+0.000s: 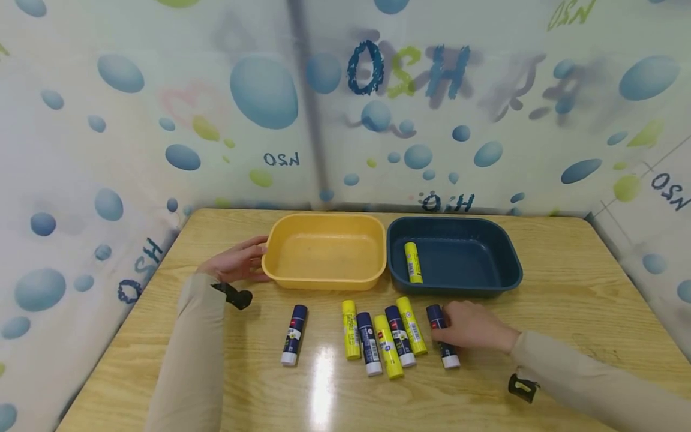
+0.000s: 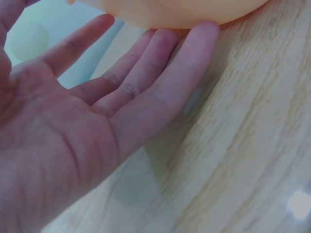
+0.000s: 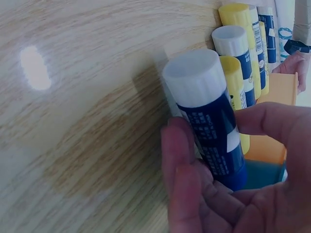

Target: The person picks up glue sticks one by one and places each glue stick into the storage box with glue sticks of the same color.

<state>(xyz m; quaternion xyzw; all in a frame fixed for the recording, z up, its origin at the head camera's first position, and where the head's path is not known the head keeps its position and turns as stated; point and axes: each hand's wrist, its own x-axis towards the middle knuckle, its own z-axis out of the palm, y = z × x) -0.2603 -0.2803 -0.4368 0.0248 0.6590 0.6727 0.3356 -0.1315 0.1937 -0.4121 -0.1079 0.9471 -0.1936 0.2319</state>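
Observation:
My right hand [image 1: 476, 327] grips a navy glue stick [image 1: 448, 353] with a white base, at the right end of a loose row on the table. In the right wrist view, thumb and fingers curl round the navy glue stick [image 3: 214, 136], its white end facing the camera. My left hand [image 1: 236, 261] has its fingers extended, with fingertips right at the left wall of the yellow tray [image 1: 324, 283]. Beside that tray stands a dark blue tray [image 1: 459, 288], holding one yellow glue stick [image 1: 413, 263] along its left side.
Between my hands lie yellow glue sticks [image 1: 351, 330] and navy glue sticks [image 1: 369, 343], several side by side. A separate navy glue stick [image 1: 294, 335] lies left of them. The wooden table [image 1: 259, 384] meets a patterned backdrop [image 1: 345, 138] behind the trays.

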